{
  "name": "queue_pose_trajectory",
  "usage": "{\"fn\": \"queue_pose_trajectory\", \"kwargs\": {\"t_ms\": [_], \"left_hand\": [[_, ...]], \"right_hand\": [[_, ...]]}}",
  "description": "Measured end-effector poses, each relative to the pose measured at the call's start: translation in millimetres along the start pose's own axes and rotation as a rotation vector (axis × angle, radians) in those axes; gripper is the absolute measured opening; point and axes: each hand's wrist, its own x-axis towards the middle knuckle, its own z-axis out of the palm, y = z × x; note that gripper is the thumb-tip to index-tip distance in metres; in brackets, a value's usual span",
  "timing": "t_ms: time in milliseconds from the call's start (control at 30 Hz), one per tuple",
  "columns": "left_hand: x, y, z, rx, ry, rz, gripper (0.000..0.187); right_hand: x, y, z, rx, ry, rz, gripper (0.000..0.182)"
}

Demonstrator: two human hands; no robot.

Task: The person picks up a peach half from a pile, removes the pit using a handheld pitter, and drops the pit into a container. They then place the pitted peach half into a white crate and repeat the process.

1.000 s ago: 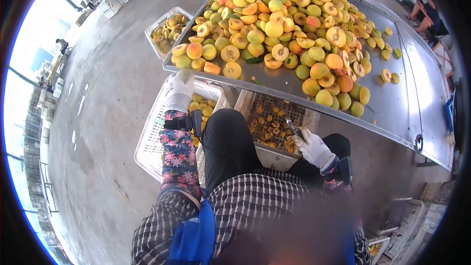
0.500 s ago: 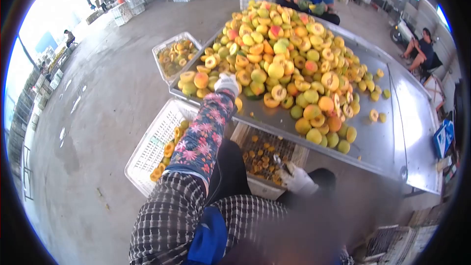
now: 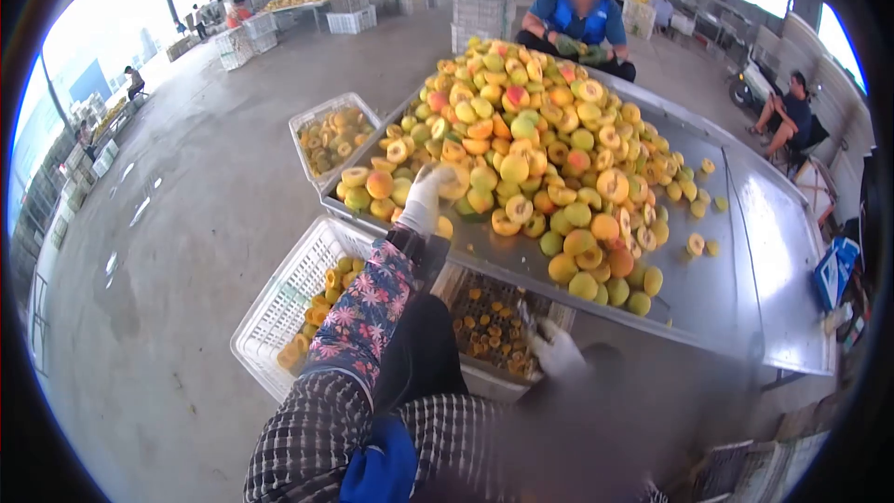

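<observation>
Fingers of the gloved left hand are together, apparently closed on a fruit at the near left edge of the heap; both are blurred, so how firm the grip is I cannot tell. That fruit is just above the table, beside other pieces. Lower down, the right hand, gloved too, has its fingers wrapped around a metal tool, partly blurred, over the near edge of a pit crate.

Much of the heap shows cut faces, some with a dark centre where the stone sits or sat; others look whole from this side. A few pieces lie apart, toward the right of the table. By the left forearm, a white crate holds fruit along its inner side, with much of its slatted wall showing, so I judge it only partly filled. Small brownish bits are scattered in the pit crate. Far more fruit lies on the table than shows in the white crate. Another crate, by the table's left corner, also has fruit in it.

Across the table sits a co-worker with gloved hands together; behind stand stacked crates.
</observation>
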Motion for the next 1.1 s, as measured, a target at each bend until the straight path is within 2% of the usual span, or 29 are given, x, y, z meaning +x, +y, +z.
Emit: {"fn": "queue_pose_trajectory", "kwargs": {"t_ms": [67, 133, 167, 200, 233, 267, 300, 333, 400, 533, 667, 767, 900, 1000, 1033, 1100], "left_hand": [[-42.3, 9.4, 23.8, -0.433, -0.201, -0.221, 0.032], [-74.5, 2.4, 48.4, -0.547, -0.205, -0.246, 0.034], [-87.6, -3.0, 56.3, -0.605, -0.206, -0.259, 0.035], [-98.7, -7.1, 61.2, -0.592, -0.183, -0.280, 0.034], [-107.6, -11.1, 66.4, -0.581, -0.164, -0.298, 0.034], [-113.7, -17.3, 69.4, -0.574, -0.147, -0.311, 0.035], [-116.3, -30.2, 66.7, -0.487, -0.230, -0.229, 0.045], [-117.9, -36.6, 66.3, -0.456, -0.277, -0.245, 0.046], [-119.9, -42.2, 66.0, -0.390, -0.372, -0.262, 0.049], [-128.0, -46.6, 75.7, -0.290, -0.290, -0.220, 0.051], [-133.6, -52.7, 75.5, -0.164, -0.333, -0.048, 0.051], [-147.6, -42.6, 83.3, -0.108, -0.260, -0.046, 0.050], [-147.9, -46.9, 74.8, -0.162, -0.255, -0.200, 0.048], [-149.2, -55.8, 75.3, -0.143, -0.208, -0.173, 0.047], [-152.4, -53.0, 79.3, -0.105, -0.185, -0.139, 0.046], [-154.0, -53.1, 79.3, -0.054, -0.192, -0.112, 0.046]], "right_hand": [[11.8, -15.8, -4.9, 0.056, 0.073, -0.182, 0.033], [17.2, -47.9, -15.3, 0.065, 0.068, -0.190, 0.033], [21.3, -58.3, -19.9, -0.507, 0.278, -0.759, 0.018], [20.8, -70.5, -22.4, -0.831, 0.492, -0.992, 0.023], [21.5, -81.6, -23.6, -0.788, 0.468, -0.964, 0.021], [23.8, -94.4, -27.0, -0.656, 0.330, -0.852, 0.021], [23.3, -106.1, -24.0, -0.503, 0.318, -0.681, 0.022], [23.5, -114.3, -20.3, -0.350, 0.305, -0.514, 0.024], [24.5, -116.6, -18.5, -0.442, 0.298, -0.487, 0.030], [29.4, -115.5, -11.0, -0.541, 0.301, -0.431, 0.028], [31.5, -111.2, -0.5, -0.459, 0.268, -0.392, 0.027], [29.4, -108.2, -1.8, -0.492, 0.229, -0.357, 0.030], [28.2, -93.4, -7.9, -0.679, 0.181, -0.366, 0.035], [22.6, -95.8, -3.6, -0.679, 0.119, -0.237, 0.039], [19.0, -92.8, 2.1, -0.593, 0.167, -0.311, 0.045], [22.0, -89.4, 0.9, -0.511, 0.112, -0.286, 0.050]]}}
